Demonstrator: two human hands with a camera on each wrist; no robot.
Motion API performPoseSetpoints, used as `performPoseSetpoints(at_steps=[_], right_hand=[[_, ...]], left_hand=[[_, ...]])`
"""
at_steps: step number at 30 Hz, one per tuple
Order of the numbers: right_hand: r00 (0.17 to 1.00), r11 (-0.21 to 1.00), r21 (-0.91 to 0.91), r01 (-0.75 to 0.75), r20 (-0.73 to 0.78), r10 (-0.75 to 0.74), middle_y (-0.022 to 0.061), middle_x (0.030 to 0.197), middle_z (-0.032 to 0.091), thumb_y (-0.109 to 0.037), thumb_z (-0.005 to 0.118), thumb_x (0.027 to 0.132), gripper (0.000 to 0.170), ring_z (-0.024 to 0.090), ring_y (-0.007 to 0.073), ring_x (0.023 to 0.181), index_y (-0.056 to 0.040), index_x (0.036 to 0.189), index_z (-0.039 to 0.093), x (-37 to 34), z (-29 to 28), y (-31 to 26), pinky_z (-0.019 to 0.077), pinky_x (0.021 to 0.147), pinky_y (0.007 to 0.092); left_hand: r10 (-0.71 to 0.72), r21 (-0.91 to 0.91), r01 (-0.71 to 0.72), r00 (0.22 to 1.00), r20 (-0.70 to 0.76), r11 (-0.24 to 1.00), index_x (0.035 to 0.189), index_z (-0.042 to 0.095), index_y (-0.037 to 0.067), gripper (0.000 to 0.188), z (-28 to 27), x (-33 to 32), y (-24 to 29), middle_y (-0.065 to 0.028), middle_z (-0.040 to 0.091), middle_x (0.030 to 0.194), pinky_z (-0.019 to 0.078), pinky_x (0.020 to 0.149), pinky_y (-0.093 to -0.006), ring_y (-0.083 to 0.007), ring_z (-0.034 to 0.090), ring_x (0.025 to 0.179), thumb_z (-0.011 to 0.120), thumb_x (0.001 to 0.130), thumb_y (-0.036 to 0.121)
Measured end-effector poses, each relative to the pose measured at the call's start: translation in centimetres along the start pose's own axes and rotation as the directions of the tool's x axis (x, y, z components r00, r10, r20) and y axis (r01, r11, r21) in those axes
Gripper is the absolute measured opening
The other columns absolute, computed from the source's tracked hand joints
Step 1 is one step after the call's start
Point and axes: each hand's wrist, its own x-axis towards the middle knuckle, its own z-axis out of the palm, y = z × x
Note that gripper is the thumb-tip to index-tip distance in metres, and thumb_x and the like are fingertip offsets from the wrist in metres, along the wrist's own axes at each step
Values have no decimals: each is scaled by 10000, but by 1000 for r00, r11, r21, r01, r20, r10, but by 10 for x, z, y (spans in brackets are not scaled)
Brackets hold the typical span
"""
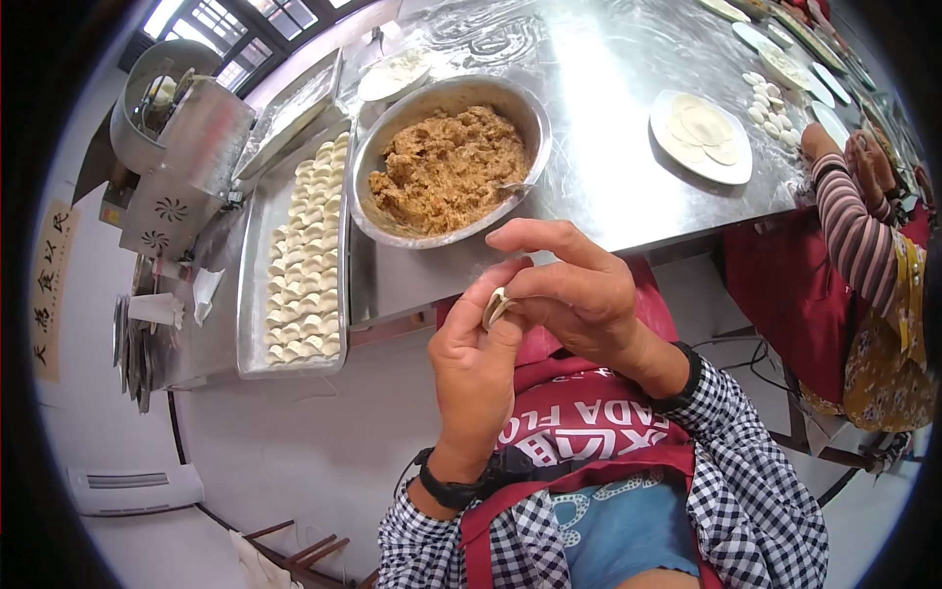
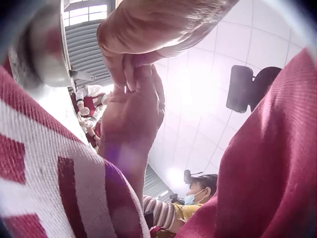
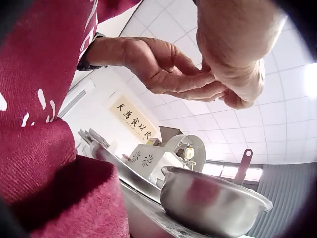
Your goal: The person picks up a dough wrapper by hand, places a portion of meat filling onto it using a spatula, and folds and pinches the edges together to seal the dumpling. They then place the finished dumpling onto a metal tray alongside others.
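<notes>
Between the fingertips of both hands, just off the near table edge in the head view, is a small folded piece of pale dough. My left hand grips it from the left, thumb and fingers round it. From the right, my right hand pinches its edge with bent fingers. Beyond the hands stands a steel bowl of brown filling. Rows of folded dumplings lie in a metal tray on the left.
A plate of round wrappers and small dough pieces lie right on the steel table. Another person's striped sleeve is at the right edge. A machine stands at the left, beside a second tray.
</notes>
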Motion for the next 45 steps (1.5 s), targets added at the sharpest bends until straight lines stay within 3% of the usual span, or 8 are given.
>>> performPoseSetpoints(at_steps=[12,17,21,27,29,35,41,45], right_hand=[[991,991,83,-105,89,97,138,1073,564,-1,671,697,138,589,234,893,-18,819,611,-2,-7,-2,492,723,296],[990,980,145,-137,-25,141,128,1059,576,-2,669,696,142,591,236,880,-15,825,612,-7,1,-1,492,720,297],[990,987,114,-115,-69,123,127,1042,585,-11,670,695,128,590,246,871,-20,812,616,-3,4,0,491,702,300],[999,996,-83,-38,34,41,134,1034,588,-31,681,660,128,587,254,850,-25,764,607,-4,-1,4,486,695,311],[998,992,-121,18,63,-11,129,1042,587,-21,675,648,139,580,254,863,-29,766,603,-3,-2,5,482,704,317],[983,977,113,-181,52,176,136,1087,567,-5,670,660,151,569,263,923,-25,787,591,0,-3,-3,480,731,333],[962,984,13,-178,213,171,179,1163,520,17,665,711,144,574,234,981,5,841,604,-4,-14,-2,485,793,315],[970,960,147,-238,91,226,182,1143,532,18,666,709,139,576,233,978,7,834,605,-10,-6,0,484,792,312]], left_hand=[[-35,71,33,999,21,997,1247,399,-50,419,2,1,2,-119,516,1149,471,883,-279,-174,541,1028,536,856,14],[-173,-321,190,982,82,928,1264,355,-49,429,-2,5,0,-145,483,1211,461,911,-293,-190,522,1072,514,870,16],[-149,-351,174,984,96,920,1254,366,-43,409,-5,4,-3,-136,487,1204,466,909,-294,-180,527,1063,510,878,32],[-86,-44,86,996,-8,995,1258,367,-50,423,5,1,0,-127,499,1173,464,900,-312,-194,534,1048,519,881,66],[58,296,-66,998,34,953,1251,377,-70,401,2,0,-3,-136,492,1182,469,883,-284,-186,528,1053,501,889,52],[68,325,-77,997,39,943,1263,365,-78,413,-1,0,-5,-151,494,1177,466,872,-269,-181,525,1055,491,882,21],[50,293,-56,998,25,954,1296,300,-75,472,1,1,-7,-154,500,1168,468,873,-275,-182,526,1056,494,873,2],[17,212,-22,1000,25,977,1289,307,-75,473,1,3,-5,-159,506,1154,470,882,-294,-190,536,1045,505,868,10]])
